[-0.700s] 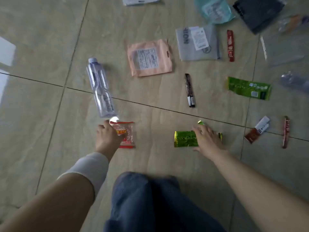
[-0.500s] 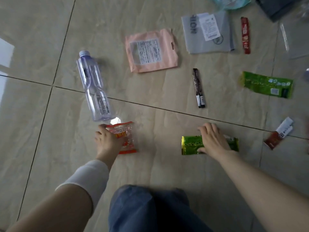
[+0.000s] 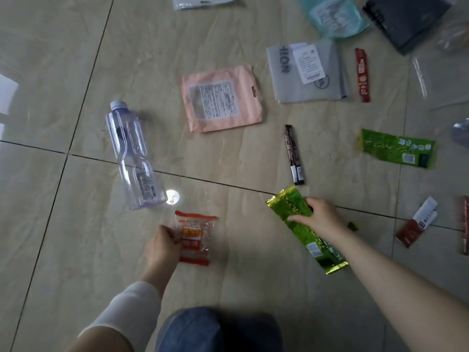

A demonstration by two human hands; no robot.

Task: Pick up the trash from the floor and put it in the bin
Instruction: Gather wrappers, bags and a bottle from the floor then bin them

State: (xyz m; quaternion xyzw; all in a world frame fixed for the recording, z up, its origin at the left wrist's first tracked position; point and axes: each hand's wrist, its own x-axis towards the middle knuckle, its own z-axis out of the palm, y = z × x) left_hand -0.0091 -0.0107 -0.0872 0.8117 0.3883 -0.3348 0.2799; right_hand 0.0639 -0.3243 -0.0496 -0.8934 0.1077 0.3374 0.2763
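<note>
**Both hands on wrappers over the tiled floor**

Looking down, I see a blue-clad knee point(image 3: 215, 329) at the bottom edge, and a forearm reaching out on each side of it, the left one in a white sleeve point(image 3: 127, 311).

My left hand point(image 3: 162, 246) has its fingers closed on the left edge of a small clear wrapper with red ends point(image 3: 196, 237). I cannot tell whether the wrapper is off the floor point(image 3: 76, 250) or still lying on it.

My right hand point(image 3: 321, 219) is clamped around a long shiny green wrapper point(image 3: 289, 207), thumb on one side and fingers on the other. The wrapper is tilted, one end pointing away from me and the other running back beside the forearm.

Just beyond the left hand a clear plastic bottle point(image 3: 132, 158) lies on its side across a tile joint, cap pointing away.

Beyond the right hand lies a thin dark stick packet point(image 3: 294, 154). To the right of it sits another green wrapper point(image 3: 397, 148), flat on the tile, and nearer, a red and white packet point(image 3: 416, 222).

Farther out are a pink pouch point(image 3: 222, 99), a grey bag with a white label point(image 3: 307, 72) and a narrow red packet point(image 3: 362, 74) just beside it. At the far edge I see a teal bag point(image 3: 332, 15) and a dark notebook point(image 3: 408, 19).
</note>
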